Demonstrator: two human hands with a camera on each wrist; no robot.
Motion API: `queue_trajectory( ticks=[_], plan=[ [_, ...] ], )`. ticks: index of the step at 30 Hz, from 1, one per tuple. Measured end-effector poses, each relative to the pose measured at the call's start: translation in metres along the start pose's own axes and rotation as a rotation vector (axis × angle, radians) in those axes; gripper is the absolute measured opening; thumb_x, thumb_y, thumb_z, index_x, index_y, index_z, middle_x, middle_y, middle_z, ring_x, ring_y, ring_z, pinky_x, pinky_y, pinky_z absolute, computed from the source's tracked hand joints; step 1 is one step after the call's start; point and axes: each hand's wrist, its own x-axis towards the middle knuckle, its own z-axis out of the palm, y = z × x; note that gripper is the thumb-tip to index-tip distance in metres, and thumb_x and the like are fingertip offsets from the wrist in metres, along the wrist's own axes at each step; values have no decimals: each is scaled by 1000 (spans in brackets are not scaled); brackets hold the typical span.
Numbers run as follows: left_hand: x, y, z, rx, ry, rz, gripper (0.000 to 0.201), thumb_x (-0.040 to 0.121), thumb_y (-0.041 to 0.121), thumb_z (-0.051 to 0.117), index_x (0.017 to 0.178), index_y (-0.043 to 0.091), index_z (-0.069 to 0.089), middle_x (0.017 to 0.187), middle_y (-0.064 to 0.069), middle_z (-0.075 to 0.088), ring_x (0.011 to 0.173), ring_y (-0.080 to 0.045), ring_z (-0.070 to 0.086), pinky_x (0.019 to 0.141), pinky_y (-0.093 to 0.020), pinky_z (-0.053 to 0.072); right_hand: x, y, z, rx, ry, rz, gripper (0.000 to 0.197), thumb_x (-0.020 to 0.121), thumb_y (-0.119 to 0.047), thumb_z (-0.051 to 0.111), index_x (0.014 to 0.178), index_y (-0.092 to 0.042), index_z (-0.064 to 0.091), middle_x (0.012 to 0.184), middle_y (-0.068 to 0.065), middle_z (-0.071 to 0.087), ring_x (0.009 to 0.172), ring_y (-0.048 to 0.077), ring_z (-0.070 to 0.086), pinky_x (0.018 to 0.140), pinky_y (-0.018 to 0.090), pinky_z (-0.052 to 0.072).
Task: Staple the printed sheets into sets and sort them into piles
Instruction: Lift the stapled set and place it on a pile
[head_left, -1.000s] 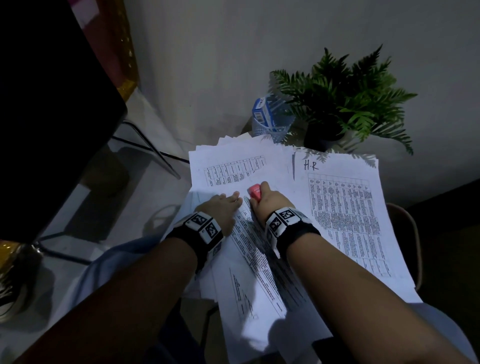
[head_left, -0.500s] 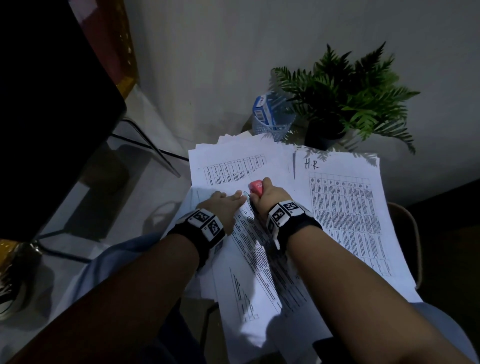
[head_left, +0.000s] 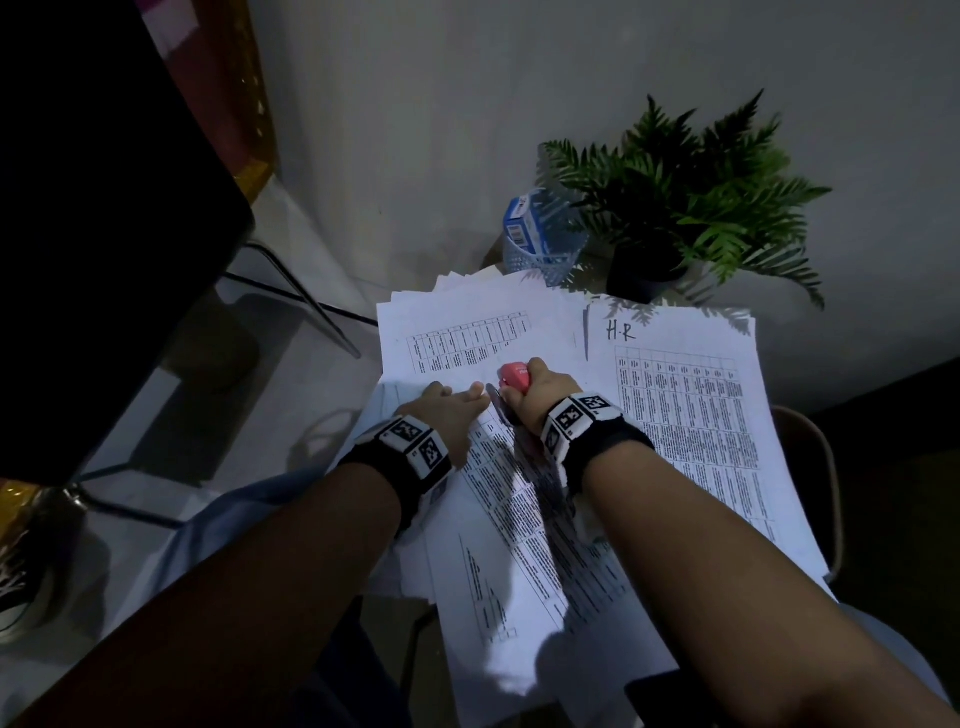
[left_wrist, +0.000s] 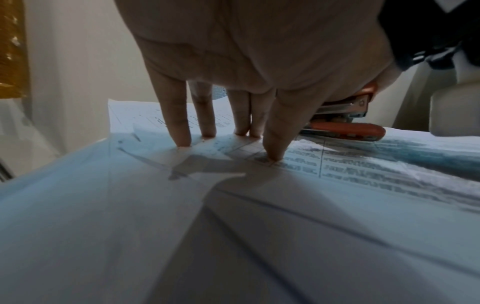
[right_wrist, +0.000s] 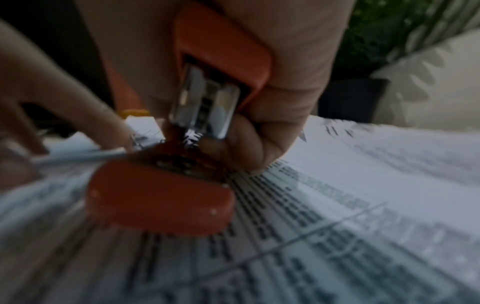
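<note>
A set of printed sheets (head_left: 519, 530) lies slanted across the small table. My left hand (head_left: 453, 410) presses it flat near its top corner, fingers (left_wrist: 182, 123) straight, fingertips down on the paper (left_wrist: 259, 195). My right hand (head_left: 535, 395) grips a red-orange stapler (head_left: 514, 375) at that same corner. In the right wrist view the stapler (right_wrist: 166, 189) stands on the sheet (right_wrist: 337, 226) with its metal head above the base and the paper corner between them. A pile headed "H.R" (head_left: 691, 415) lies to the right, another pile (head_left: 467, 338) behind.
A potted fern (head_left: 691, 208) and a blue mesh cup (head_left: 540, 244) holding a small box stand at the table's back, by the wall. A dark cabinet (head_left: 104, 208) rises at the left. The floor (head_left: 311, 384) lies left of the table; paper overhangs the near edge.
Both hands have stayed at the sheet's top corner; the right hand with the stapler has barely shifted. The left hand keeps pressing the paper.
</note>
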Motion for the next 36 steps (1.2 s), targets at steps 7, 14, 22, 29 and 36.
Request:
queue_trajectory(
  ticks=[7,14,22,29,36],
  plan=[
    [3,0,-2,40,-41,19,68,92,16,50,149,25,12,158,8,6,139,-29,20,112,-42,28,-12,22,-10,56,-7,94,45,94,-42,47,126,-11,36,105,9,57,95,29,56,79,32,42],
    [4,-1,-4,53,-93,35,70,91,15,49,149,21,10,159,5,3,140,-32,18,113,-42,27,-16,86,-50,-29,180,358,54,91,-39,52,131,-7,35,126,20,48,114,36,50,93,41,42],
    [1,1,-10,53,-48,29,69,91,17,51,149,23,15,158,6,8,138,-27,21,112,-38,28,-7,29,-25,-87,316,42,28,92,-31,45,100,-11,62,103,12,62,82,24,53,82,35,48],
    [3,-3,-1,-3,29,6,64,92,22,48,147,32,18,157,13,10,136,-25,23,108,-38,33,26,-11,-5,95,217,-13,19,87,-30,60,101,-20,68,113,5,61,101,26,60,87,33,51],
    [4,-7,3,-26,47,28,61,93,22,47,147,31,19,156,13,11,135,-25,24,108,-39,33,42,-16,-2,-37,231,-55,12,87,-21,62,95,-18,71,110,2,63,99,22,61,71,24,42]
  ],
)
